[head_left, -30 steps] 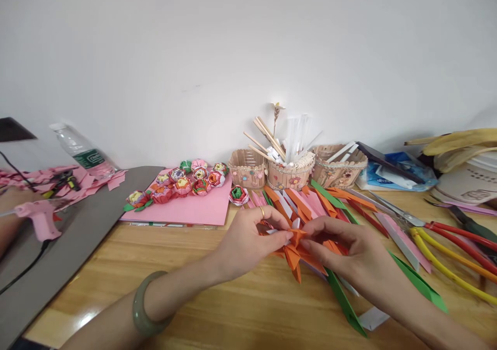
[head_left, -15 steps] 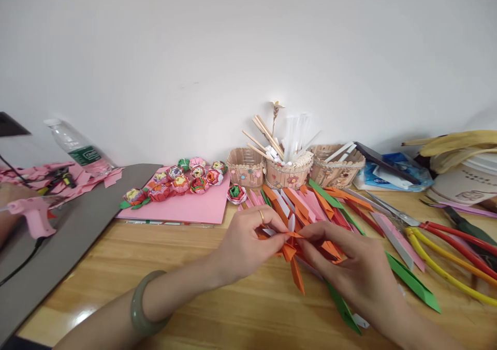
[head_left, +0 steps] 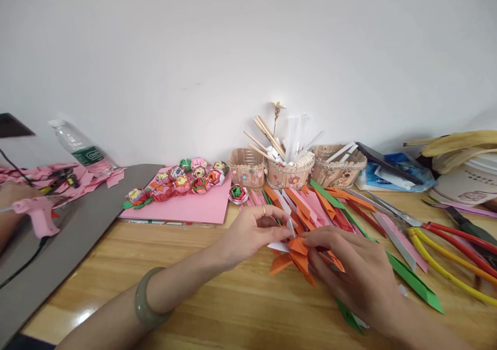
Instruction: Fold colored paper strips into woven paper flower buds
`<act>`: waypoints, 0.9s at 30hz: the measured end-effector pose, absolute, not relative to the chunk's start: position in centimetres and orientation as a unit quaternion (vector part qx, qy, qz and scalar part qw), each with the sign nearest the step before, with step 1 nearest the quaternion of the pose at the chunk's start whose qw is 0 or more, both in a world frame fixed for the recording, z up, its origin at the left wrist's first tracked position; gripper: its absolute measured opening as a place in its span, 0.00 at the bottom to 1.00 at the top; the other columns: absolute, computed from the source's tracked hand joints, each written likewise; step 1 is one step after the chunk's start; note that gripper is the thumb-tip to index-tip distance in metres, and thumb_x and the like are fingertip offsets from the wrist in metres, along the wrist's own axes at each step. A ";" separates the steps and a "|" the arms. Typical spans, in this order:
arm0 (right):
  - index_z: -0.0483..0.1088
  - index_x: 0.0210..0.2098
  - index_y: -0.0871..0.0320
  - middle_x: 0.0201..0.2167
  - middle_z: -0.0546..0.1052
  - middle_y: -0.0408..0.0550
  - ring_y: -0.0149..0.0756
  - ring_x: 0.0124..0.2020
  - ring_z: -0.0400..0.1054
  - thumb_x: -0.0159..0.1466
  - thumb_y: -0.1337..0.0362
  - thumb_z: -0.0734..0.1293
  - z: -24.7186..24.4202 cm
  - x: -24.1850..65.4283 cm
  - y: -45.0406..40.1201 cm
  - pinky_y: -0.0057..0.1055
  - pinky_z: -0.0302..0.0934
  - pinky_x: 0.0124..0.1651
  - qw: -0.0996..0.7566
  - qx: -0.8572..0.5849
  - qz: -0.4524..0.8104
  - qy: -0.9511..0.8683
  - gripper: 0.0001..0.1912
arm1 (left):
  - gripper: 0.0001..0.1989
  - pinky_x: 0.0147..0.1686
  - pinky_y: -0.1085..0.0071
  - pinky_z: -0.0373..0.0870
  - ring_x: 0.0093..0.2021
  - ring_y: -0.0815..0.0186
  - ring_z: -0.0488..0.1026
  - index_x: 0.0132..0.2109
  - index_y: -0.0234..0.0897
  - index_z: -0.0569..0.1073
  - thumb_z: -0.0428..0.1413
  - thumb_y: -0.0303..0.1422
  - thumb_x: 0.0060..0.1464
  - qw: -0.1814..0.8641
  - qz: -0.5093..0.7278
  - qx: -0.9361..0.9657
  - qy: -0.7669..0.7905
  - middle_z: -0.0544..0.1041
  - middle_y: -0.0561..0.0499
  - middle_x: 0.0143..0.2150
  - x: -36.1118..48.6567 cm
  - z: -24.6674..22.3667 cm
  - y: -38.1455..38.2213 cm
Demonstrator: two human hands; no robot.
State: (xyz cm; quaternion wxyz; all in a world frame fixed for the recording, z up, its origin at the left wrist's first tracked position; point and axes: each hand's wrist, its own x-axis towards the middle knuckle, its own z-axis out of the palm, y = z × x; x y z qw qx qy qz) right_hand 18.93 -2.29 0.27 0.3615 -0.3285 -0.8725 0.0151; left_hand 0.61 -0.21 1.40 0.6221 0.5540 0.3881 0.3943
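Observation:
Between my hands is an orange and white folded-paper piece (head_left: 298, 254), its orange flaps pointing down and toward me. My left hand (head_left: 252, 233), with a ring and a green bangle on its wrist, pinches a white paper tip standing up from it. The orange part is gripped from the right by my right hand (head_left: 349, 264), whose fingertips are partly hidden. Just behind lie many folded paper strips (head_left: 306, 205) in orange, pink, white, red and green. A green strip (head_left: 415, 282) rests to the right of my right hand.
Several folded-paper flowers (head_left: 182, 184) sit on a pink sheet (head_left: 186, 210) at left. Decorated baskets (head_left: 289, 176) hold sticks by the wall. Scissors (head_left: 411, 220) with red handles lie at right. Another person's hand (head_left: 13, 200) is beside a pink glue gun (head_left: 37, 215).
The orange and white paper piece has turned in my hands, its orange flaps now spread differently. My left fingers have shifted from an orange edge to the white tip.

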 end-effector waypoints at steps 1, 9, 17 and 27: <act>0.61 0.37 0.53 0.31 0.76 0.46 0.34 0.31 0.70 0.59 0.75 0.60 0.5 19.0 -2.2 0.30 0.63 0.31 0.369 -0.314 0.008 -0.875 0.11 | 0.10 0.31 0.74 0.66 0.29 0.72 0.68 0.31 0.32 0.71 0.61 0.34 0.42 0.599 0.405 0.572 0.386 0.72 0.53 0.28 0.6 1.4 -0.2; 0.65 0.33 0.54 0.26 0.71 0.45 0.34 0.27 0.65 0.60 0.66 0.63 2.0 19.0 -2.1 0.31 0.61 0.28 0.412 -0.392 0.095 -0.817 0.02 | 0.06 0.34 0.71 0.67 0.33 0.68 0.70 0.33 0.35 0.73 0.51 0.29 0.54 0.224 0.500 0.783 0.296 0.74 0.48 0.32 0.0 1.3 -0.4; 0.66 0.32 0.55 0.27 0.71 0.42 0.31 0.28 0.65 0.57 0.62 0.67 2.0 18.4 -2.3 0.28 0.61 0.30 0.381 -0.423 0.310 -0.761 0.06 | 0.07 0.30 0.74 0.67 0.31 0.71 0.69 0.36 0.34 0.73 0.50 0.24 0.53 0.102 0.503 0.821 0.250 0.72 0.48 0.31 0.2 1.4 -0.6; 0.63 0.25 0.57 0.23 0.68 0.42 0.32 0.26 0.64 0.50 0.50 0.68 3.0 18.1 -1.7 0.28 0.60 0.26 0.353 -0.444 0.524 -0.636 0.17 | 0.08 0.28 0.77 0.65 0.30 0.72 0.67 0.36 0.36 0.72 0.49 0.23 0.54 0.088 0.490 0.829 0.254 0.70 0.51 0.30 0.3 1.1 -0.6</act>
